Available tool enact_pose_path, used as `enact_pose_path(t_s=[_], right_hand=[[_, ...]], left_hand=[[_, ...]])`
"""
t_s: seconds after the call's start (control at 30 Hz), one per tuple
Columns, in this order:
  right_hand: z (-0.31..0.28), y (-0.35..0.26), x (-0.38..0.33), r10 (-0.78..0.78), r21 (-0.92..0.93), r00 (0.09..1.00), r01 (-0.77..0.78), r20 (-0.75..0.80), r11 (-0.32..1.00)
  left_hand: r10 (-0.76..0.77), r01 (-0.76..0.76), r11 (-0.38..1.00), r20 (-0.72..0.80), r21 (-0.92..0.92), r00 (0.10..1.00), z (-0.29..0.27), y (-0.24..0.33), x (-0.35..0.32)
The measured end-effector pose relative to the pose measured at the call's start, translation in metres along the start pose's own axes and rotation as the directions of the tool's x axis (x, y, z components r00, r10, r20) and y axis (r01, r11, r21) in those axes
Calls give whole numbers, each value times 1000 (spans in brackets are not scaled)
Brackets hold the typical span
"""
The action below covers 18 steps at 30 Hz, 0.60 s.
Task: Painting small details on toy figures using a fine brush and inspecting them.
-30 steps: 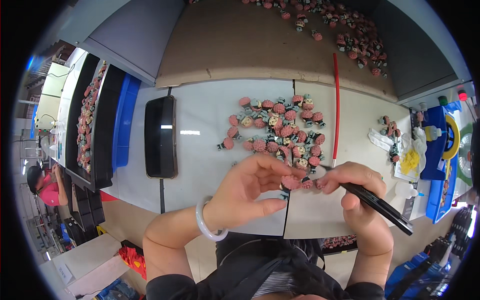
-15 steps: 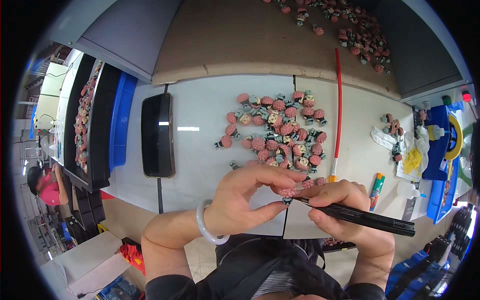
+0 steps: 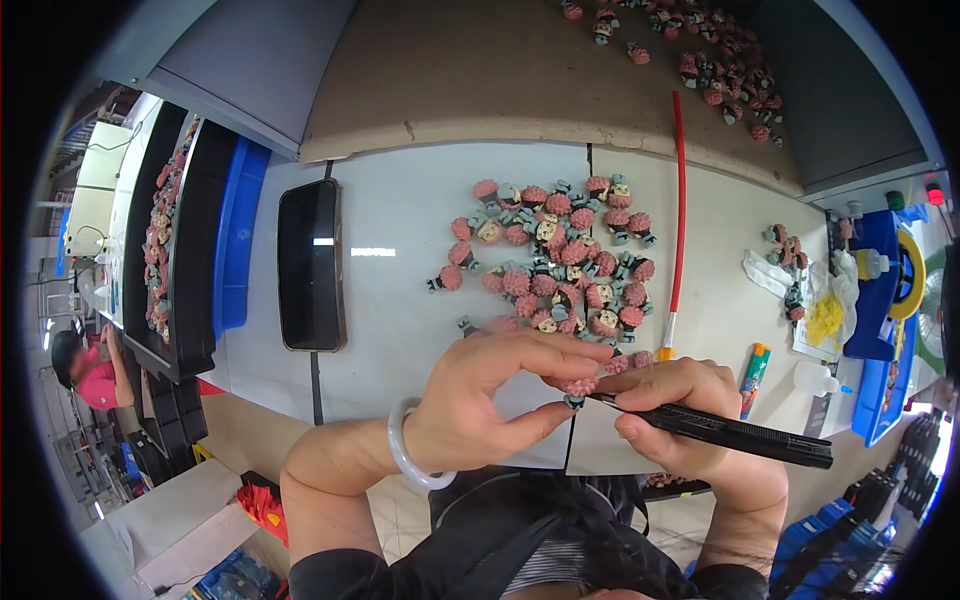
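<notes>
- We see a small pink knobbly figurine [image 3: 578,387] pinched between the thumb and fingers [image 3: 560,352] of the left hand [image 3: 480,400], held just above the near edge of the white counter [image 3: 400,270].
- The right hand [image 3: 690,420] is clenched around a slim black pen-like tool [image 3: 720,430], whose tip touches the figurine's lower end.
- A pale jade-coloured bangle [image 3: 405,450] circles the left wrist.
- Just beyond the fingers lies a heap of similar pink and grey figurines [image 3: 560,260].
- Right of that heap, a long red-handled brush [image 3: 678,220] lies on the counter.
- Left of the fingers, well apart, a black phone [image 3: 311,263] rests flat.
- Far beyond, more figurines [image 3: 690,50] are scattered on brown board.
</notes>
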State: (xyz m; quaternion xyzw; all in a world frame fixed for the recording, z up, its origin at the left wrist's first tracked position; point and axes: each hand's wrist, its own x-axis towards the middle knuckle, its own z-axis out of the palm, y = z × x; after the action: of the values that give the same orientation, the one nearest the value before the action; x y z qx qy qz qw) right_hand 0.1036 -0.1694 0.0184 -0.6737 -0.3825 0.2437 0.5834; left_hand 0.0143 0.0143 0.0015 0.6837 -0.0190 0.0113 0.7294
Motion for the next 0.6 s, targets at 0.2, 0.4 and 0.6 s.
enact_pose_path(t_s=[0.2,0.4,0.6], right_hand=[[0,-2,-1,71,5,997,-70,-13,998],[0,1,1,89,150,994,-79,-62,986],[0,0,0,142,212,987,-123,-80,970]], left_hand=[[-41,44,996,36,-82,998,-2,3,2],[-6,15,973,38,-231,999,0,1,4],[-7,16,967,36,-254,999,1,3,4]])
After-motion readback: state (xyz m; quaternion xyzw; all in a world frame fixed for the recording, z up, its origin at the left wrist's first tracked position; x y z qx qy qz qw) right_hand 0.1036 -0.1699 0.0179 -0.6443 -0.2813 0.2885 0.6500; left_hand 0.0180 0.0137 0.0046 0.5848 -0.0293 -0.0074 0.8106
